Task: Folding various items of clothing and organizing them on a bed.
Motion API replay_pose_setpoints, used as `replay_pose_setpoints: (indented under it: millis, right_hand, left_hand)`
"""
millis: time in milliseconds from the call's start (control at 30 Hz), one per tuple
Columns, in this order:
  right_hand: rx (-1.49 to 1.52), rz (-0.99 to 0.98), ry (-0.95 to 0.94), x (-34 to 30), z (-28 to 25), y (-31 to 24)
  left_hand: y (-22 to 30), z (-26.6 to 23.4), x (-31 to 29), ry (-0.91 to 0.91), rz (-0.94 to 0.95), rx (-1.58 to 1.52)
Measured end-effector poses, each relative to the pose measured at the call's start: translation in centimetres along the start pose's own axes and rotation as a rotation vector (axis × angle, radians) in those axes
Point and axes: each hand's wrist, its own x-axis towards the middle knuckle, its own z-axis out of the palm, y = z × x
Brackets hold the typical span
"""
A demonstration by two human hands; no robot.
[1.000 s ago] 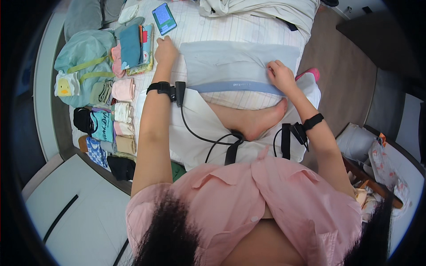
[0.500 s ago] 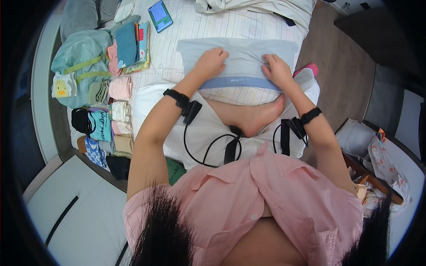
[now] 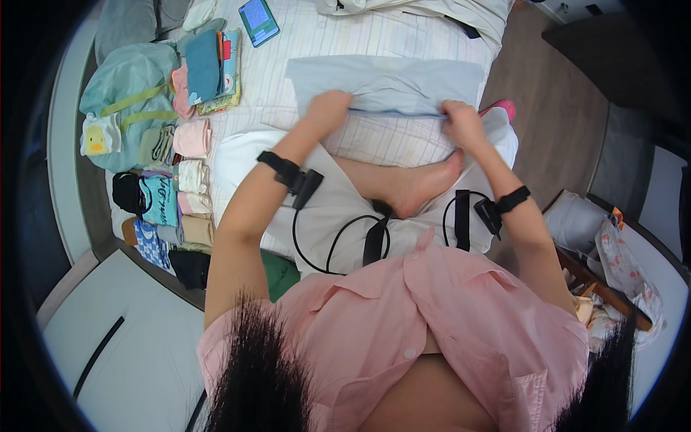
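A pair of light grey-blue underpants (image 3: 389, 83) lies on the bed in front of my crossed legs. Its near edge shows only as a thin blue line; the wide waistband is mostly out of sight. My left hand (image 3: 328, 115) is closed on the near left part of that edge, slightly blurred. At the near right corner, my right hand (image 3: 463, 124) pinches the edge between thumb and fingers. The cloth's far side lies flat, with a few creases in the middle.
Folded clothes (image 3: 193, 138) stand in rows at the left, beside a pale green bag (image 3: 140, 79). A stack of folded garments (image 3: 204, 68) and a phone (image 3: 259, 21) lie farther back. Cream cloth (image 3: 432, 11) sits at the far edge. My bare foot (image 3: 432, 180) rests just nearer than the underpants.
Both hands have moved from the middle of the cloth to its near edge and closed on it. The wide blue waistband has turned out of sight, making the cloth shorter front to back.
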Motion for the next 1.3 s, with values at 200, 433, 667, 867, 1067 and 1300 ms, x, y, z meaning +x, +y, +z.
replay_pose_setpoints:
  millis: [200, 433, 667, 867, 1067, 1300]
  right_hand:
    - [0.478, 0.335, 0.066, 2.8, -5.6, 5.6]
    - [0.742, 0.549, 0.179, 6.3, -2.4, 9.3]
    - [0.103, 0.582, 0.378, 6.3, -1.5, 9.0]
    - [-0.033, -0.135, 0.462, 4.8, -1.0, -1.7]
    - [-0.162, -0.075, 0.233, 6.1, 3.5, -4.6]
    - [0.069, 0.113, 0.377, 8.9, 5.8, -4.2]
  left_hand:
    - [-6.3, -7.4, 1.1, 0.034, -0.197, -0.636]
    - [-10.1, -3.8, 3.0, 0.294, -0.366, -0.976]
    - [-11.6, -2.7, 3.9, 0.344, -0.509, -0.704]
    - [-0.7, -4.0, 3.9, 0.611, 0.063, -0.279]
    - [6.5, 2.7, 5.7, 0.471, 0.044, -0.036]
    - [7.9, 3.2, 5.2, 0.536, -0.143, -0.252]
